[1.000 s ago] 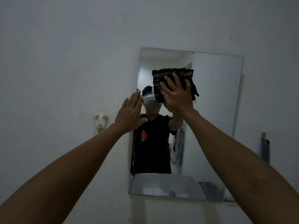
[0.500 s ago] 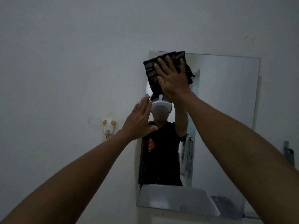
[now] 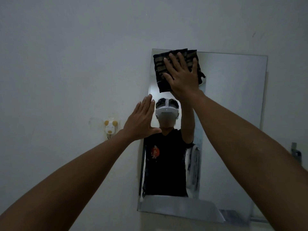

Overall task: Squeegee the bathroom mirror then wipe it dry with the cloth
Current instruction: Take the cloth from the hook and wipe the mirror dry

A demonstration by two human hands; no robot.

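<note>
A frameless rectangular mirror [image 3: 233, 130] hangs on the white wall. My right hand [image 3: 182, 77] presses a dark striped cloth [image 3: 160, 70] flat against the mirror's top left corner, fingers spread over it. My left hand [image 3: 141, 120] lies flat and open on the wall at the mirror's left edge, holding nothing. The glass reflects a person in a black shirt with a white headset. Smears show on the lower middle of the glass. No squeegee is clearly in view.
A small white and yellow animal-shaped hook [image 3: 110, 127] sticks to the wall left of the mirror. A grey fitting [image 3: 296, 153] is mounted on the wall at the far right. A sink's reflection [image 3: 180, 209] fills the mirror's bottom.
My right hand has slid the cloth upward, from the middle left of the mirror to its top left corner. My left hand stays flat at the left edge.
</note>
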